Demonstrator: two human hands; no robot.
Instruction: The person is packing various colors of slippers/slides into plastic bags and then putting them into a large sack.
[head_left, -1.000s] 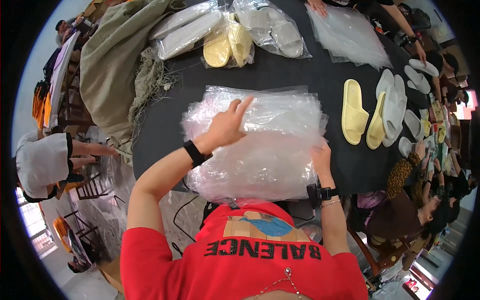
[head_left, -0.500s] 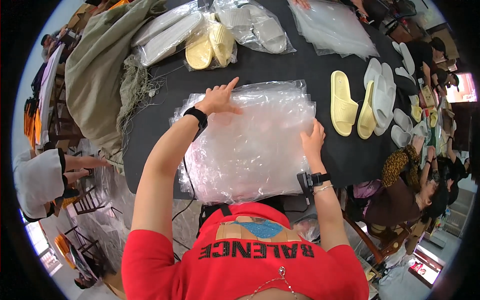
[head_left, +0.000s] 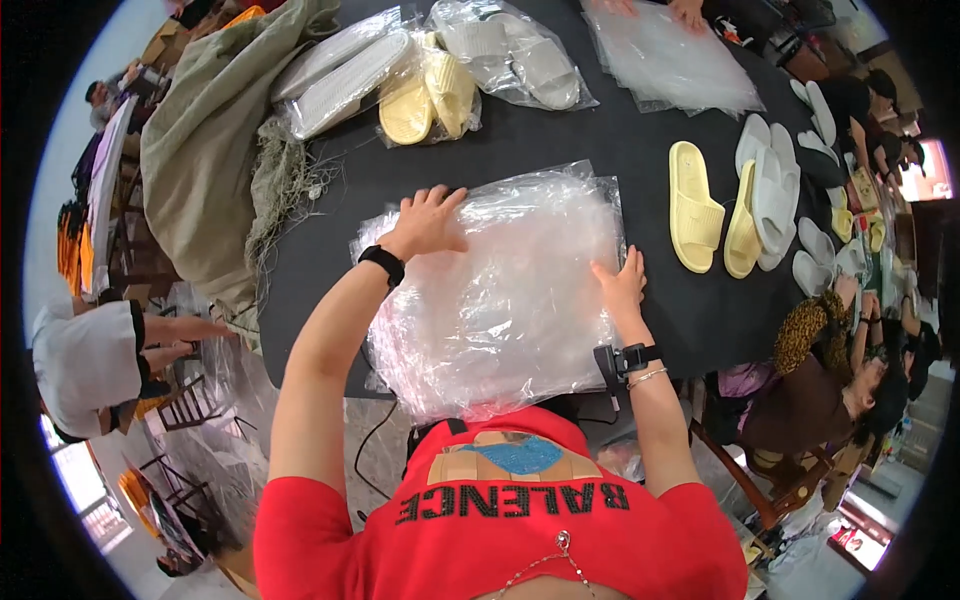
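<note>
A thick stack of clear plastic bags (head_left: 500,310) lies in front of me at the near edge of the black table. Resting on its upper left part is my left hand (head_left: 426,224), fingers spread and thumb pointing inward. My right hand (head_left: 622,284) is at the stack's right edge, its thumb over the top and its fingers stretched along the side. Neither hand is closed around anything. To the right of the stack lie a yellow slipper (head_left: 695,210) and a second yellow slipper (head_left: 741,225) beside several grey slippers (head_left: 772,195).
Bagged white slippers (head_left: 355,85), bagged yellow slippers (head_left: 430,95) and bagged grey slippers (head_left: 515,55) lie at the back. Another person's hands (head_left: 688,12) touch a second bag stack (head_left: 680,65). Grey-green cloth (head_left: 215,150) covers the table's left side. People sit at the right.
The bag stack has turned slightly, and its edges sit differently under my hands. My left hand's fingers have drawn closer together. At the back, more of the other person's hands shows.
</note>
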